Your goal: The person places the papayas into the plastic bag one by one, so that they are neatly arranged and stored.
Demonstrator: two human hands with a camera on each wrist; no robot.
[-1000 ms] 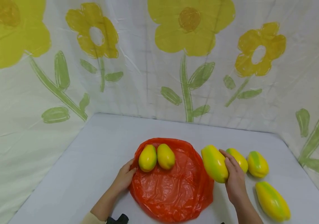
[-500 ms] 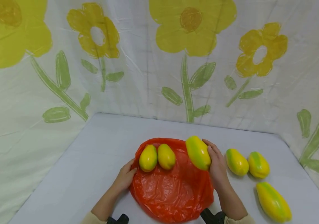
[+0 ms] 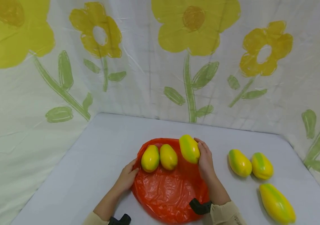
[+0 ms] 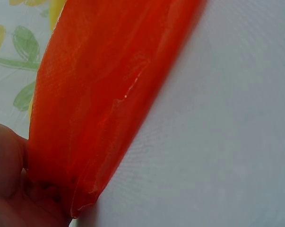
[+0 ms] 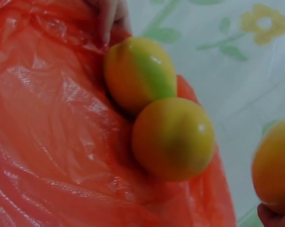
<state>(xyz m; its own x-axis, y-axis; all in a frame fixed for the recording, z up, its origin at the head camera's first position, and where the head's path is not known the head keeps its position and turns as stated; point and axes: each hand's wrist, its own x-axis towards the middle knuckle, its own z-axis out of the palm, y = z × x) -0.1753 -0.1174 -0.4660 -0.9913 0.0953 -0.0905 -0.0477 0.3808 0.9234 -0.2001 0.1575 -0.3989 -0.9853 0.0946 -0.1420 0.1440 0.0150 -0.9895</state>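
Note:
A red plastic bag (image 3: 168, 193) lies spread open on the table in the head view. Its left rim is gripped by my left hand (image 3: 126, 177), thumb on the inner side; the left wrist view shows the film (image 4: 95, 104) running into that hand. Inside, at the back left, two yellow-green papayas (image 3: 150, 158) (image 3: 168, 157) sit side by side. My right hand (image 3: 205, 159) holds a third papaya (image 3: 188, 149) from its right side, over the bag's back right part. In the right wrist view this held papaya (image 5: 277, 163) shows only at the edge, above the thumb.
Right of the bag, two papayas (image 3: 239, 163) (image 3: 262, 166) lie close together on the white table (image 3: 100, 150), and another papaya (image 3: 277, 203) lies nearer the front. A flower-printed curtain (image 3: 137, 78) closes off the back and sides.
My right hand has carried its papaya leftward from beside the other loose papayas to over the bag. The left hand keeps its grip on the rim.

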